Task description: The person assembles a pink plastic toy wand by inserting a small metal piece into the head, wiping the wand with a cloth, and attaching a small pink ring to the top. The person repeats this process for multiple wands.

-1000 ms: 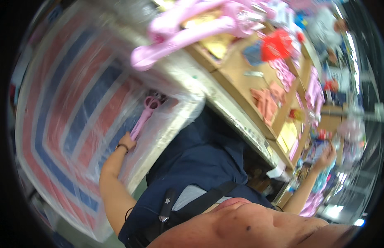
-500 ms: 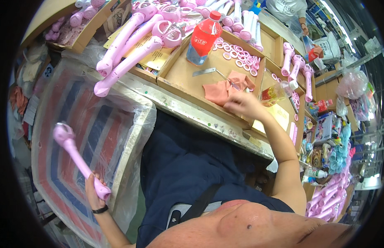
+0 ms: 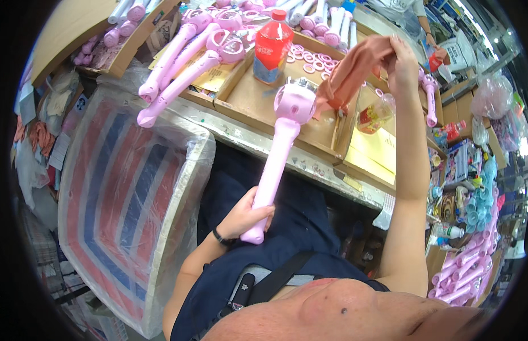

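Observation:
My left hand is wrapped round the lower handle of a pink plastic wand. The wand tilts up in front of my lap, and its round head with a clear, shiny top reaches over the cardboard tray. Raised at the right, my right hand pinches one end of an orange cloth. The cloth stretches down to the left, its lower end beside the wand's head; whether the two touch I cannot tell.
A red-capped bottle and several pink rings are in the tray. Right of them lie a bottle with amber liquid and yellow paper. More pink wands overhang the table's left. A plastic-wrapped striped panel stands below.
My left hand has brought the pink wand from the far left to the middle, over the table edge. My right hand has lifted the orange cloth out of the tray, up and right.

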`<state>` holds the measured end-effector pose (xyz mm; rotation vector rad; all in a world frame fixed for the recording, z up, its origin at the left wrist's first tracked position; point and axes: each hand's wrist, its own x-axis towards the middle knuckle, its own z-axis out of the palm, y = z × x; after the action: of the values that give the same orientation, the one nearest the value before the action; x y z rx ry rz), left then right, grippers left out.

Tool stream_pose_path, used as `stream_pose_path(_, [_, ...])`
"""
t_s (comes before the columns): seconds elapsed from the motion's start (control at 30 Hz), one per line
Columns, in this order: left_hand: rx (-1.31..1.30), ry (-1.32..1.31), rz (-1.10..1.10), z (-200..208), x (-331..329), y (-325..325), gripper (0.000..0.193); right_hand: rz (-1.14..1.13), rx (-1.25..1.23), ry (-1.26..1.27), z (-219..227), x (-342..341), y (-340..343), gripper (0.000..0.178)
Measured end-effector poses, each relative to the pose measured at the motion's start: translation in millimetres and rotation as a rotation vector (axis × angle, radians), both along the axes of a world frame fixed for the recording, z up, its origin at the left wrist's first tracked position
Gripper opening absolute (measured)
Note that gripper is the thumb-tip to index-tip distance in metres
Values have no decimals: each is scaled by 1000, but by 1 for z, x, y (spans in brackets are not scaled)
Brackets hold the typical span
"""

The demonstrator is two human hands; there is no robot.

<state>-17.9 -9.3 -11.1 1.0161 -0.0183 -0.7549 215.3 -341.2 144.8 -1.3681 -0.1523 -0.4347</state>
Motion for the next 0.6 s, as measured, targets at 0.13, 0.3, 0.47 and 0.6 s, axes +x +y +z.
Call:
stream_pose_path(0.13, [-61,41,-24,-5,11,-22,47,101,-253,-14,-2,-30,42,21])
stream_pose_path(0.3, [-153,119,8,-6,15,-33,46,677,-1106,-137,-60,-107,98,21])
stream_pose_path(0.47, [-160,127,-16,-12,8,-28,49,-66,-360,204,-130,-145,125,42])
stream_pose_path(0.6, [-91,47,-62,-11,3,-36,63,15,-239,223,-138,-134,138,63])
